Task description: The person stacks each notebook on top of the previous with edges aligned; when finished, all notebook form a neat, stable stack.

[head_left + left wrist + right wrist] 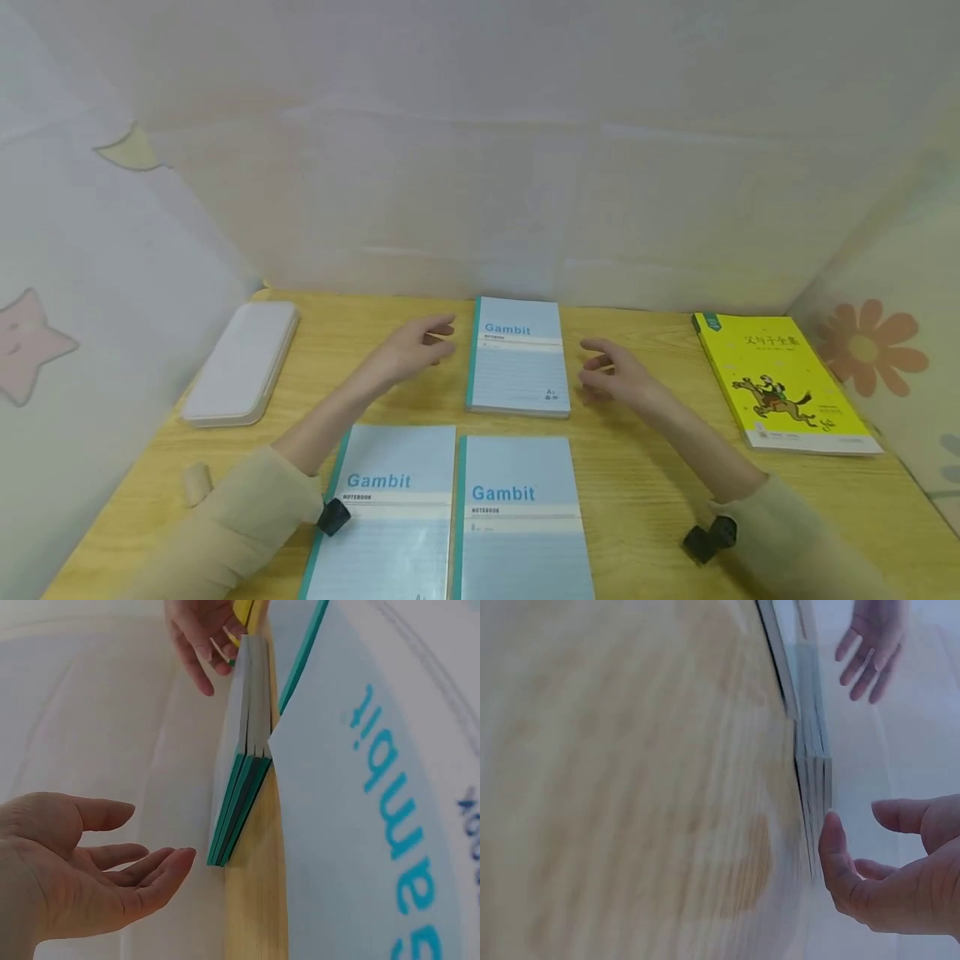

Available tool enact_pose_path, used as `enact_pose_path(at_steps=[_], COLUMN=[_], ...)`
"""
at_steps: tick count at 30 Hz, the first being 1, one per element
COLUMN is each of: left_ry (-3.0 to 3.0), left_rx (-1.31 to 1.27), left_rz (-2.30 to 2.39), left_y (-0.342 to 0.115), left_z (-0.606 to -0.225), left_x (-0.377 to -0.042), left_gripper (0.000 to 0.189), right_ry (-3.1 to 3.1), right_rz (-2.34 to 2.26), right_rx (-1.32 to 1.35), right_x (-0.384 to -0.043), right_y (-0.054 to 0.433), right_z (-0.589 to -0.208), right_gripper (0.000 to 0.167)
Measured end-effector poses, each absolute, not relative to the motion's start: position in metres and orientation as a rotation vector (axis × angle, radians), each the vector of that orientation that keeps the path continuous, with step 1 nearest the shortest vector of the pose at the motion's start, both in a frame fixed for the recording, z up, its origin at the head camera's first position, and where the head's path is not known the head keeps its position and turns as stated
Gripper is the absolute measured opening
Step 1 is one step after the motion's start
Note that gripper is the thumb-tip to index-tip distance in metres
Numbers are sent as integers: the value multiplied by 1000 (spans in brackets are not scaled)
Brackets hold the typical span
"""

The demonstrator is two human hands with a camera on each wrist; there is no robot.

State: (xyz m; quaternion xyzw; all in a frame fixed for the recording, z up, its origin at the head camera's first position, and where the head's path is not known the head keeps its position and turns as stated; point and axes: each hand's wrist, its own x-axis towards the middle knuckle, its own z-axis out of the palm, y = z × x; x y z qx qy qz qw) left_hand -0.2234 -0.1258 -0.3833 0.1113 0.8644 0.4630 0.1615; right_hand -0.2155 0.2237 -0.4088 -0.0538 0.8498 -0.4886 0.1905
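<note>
Pale walls (450,183) border the desk (637,508); midway along its far edge lies a stack of Gambit notebooks (517,367), my left hand (412,347) and right hand (621,377) loosely spread just beside it.

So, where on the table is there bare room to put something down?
Bare wood shows between the white case and left hand, and between the right hand and yellow book. The middle is crowded: notebook stack, two front notebooks.

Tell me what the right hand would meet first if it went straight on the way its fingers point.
Probably the right-hand edge of the far Gambit notebook stack: the right hand points at it across a small gap. Its height is unclear, so it might pass above instead.
</note>
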Motion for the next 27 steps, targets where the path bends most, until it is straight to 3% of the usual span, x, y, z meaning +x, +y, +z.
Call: enact_pose_path(at_steps=[13, 27], left_ry=[2304, 2146], left_rx=[252, 32], left_rz=[1363, 1520], left_y=[-123, -96], left_z=[-381, -387], left_x=[-159, -110], left_gripper=[50, 53], right_ry=[2357, 2207], right_rz=[-1430, -1513], right_rx=[-140, 39], right_x=[-157, -110], right_y=[215, 193], right_z=[-403, -395], right_gripper=[59, 63])
